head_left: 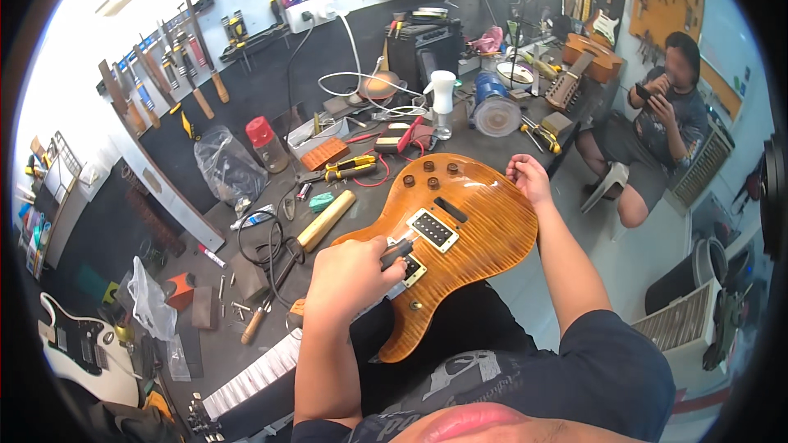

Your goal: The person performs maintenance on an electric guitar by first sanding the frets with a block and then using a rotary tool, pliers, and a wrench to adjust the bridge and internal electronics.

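An amber flame-top electric guitar body (484, 230) lies across my lap, with a black pickup (433, 230) in a cream ring and several dark knobs (428, 166). My left hand (349, 275) is closed around a dark-handled screwdriver (396, 253), whose front end points to the gap between the two pickups. Part of the second pickup (413, 269) sits behind that hand. At the body's far right edge is my right hand (529, 178), fingers curled together; whatever they may hold is too small to make out. A pale covered fretboard (256, 373) runs down to the lower left.
On the dark bench lie pliers (351, 167), a wooden-handled hammer (327, 221), black cable (275, 258) and a red-capped bottle (267, 146). A white guitar (86, 349) stands at lower left. Another person (669, 115) sits at right, holding a phone.
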The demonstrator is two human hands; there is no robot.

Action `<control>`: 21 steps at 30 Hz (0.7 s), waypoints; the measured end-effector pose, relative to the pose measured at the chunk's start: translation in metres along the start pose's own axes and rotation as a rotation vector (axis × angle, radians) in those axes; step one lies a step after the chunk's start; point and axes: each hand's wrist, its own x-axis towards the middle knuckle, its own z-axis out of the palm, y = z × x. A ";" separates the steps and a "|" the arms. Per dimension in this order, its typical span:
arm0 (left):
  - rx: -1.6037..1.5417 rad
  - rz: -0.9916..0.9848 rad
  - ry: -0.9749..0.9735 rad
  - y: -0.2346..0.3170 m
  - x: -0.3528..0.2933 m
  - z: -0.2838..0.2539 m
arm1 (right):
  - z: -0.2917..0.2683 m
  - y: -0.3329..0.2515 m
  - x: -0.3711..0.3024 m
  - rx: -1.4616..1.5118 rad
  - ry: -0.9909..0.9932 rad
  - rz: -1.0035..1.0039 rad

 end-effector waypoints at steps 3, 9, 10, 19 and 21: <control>0.010 -0.018 0.022 0.000 -0.003 -0.001 | 0.007 0.003 0.000 0.012 0.008 0.016; 0.043 -0.030 0.100 -0.002 0.001 0.006 | 0.007 0.001 -0.004 0.029 0.009 0.017; 0.052 -0.025 0.117 -0.002 0.001 0.008 | 0.008 0.001 -0.005 0.030 0.015 0.019; 0.070 -0.068 0.080 0.002 0.005 0.011 | 0.017 -0.001 -0.006 0.078 0.027 0.002; 0.104 -0.022 0.129 -0.001 0.006 0.017 | 0.018 -0.003 -0.007 0.075 0.040 0.001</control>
